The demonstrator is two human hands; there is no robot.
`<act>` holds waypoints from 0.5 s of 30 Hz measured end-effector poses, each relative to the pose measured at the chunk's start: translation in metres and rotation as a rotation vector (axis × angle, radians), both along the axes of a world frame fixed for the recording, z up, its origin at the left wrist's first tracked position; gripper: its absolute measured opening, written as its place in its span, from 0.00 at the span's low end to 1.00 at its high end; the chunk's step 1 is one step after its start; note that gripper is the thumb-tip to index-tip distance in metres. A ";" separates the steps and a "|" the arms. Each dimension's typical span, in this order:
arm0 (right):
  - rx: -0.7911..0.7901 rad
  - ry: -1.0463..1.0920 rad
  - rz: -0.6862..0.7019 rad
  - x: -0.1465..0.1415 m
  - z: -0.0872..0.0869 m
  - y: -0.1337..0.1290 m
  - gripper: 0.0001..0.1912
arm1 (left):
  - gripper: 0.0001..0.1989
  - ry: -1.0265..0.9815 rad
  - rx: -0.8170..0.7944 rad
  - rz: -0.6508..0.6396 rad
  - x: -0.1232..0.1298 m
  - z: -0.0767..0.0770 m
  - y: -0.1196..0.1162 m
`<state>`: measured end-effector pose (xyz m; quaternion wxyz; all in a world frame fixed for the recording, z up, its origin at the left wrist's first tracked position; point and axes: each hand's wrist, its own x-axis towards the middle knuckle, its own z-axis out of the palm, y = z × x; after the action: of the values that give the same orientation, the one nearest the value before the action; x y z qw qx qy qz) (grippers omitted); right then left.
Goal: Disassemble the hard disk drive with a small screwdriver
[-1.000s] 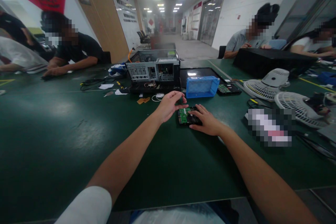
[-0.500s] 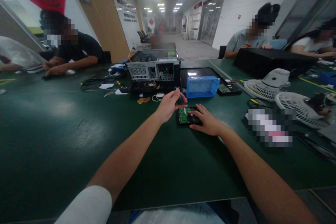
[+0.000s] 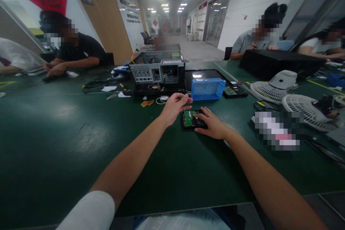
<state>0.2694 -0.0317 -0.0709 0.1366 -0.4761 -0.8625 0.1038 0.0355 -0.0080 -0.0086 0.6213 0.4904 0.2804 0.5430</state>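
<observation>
Head view shows the hard drive (image 3: 189, 118) lying under the right grip (image 3: 214, 126).

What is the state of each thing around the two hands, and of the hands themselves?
Left hand: partly closed, grip unclear
Right hand: spread across the hard drive
Hard drive: flat, circuit side up
Computer case: open, insides showing
Blue bin: open

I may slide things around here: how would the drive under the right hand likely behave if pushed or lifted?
The drive looks like a rigid, flat block, so it should stay stiff when lifted. Lying flat on the green table, it would probably slide rather than roll or tip. Its circuit board lies exposed on top, so that side may be fragile.
</observation>
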 end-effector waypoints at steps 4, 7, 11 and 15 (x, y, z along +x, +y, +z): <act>-0.001 0.004 0.003 0.000 0.001 -0.001 0.38 | 0.11 0.006 -0.007 -0.006 0.002 0.003 -0.003; -0.006 0.000 0.001 0.000 0.002 -0.001 0.38 | 0.12 0.021 -0.007 -0.010 0.002 0.003 -0.003; -0.010 0.006 -0.002 0.000 0.002 -0.001 0.39 | 0.13 0.038 0.009 -0.030 0.000 0.001 -0.001; -0.004 0.002 0.003 0.000 0.000 0.000 0.39 | 0.13 0.085 0.007 -0.041 -0.003 0.001 0.000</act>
<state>0.2694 -0.0317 -0.0709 0.1364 -0.4751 -0.8628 0.1063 0.0326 -0.0082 -0.0078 0.6181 0.5208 0.2944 0.5100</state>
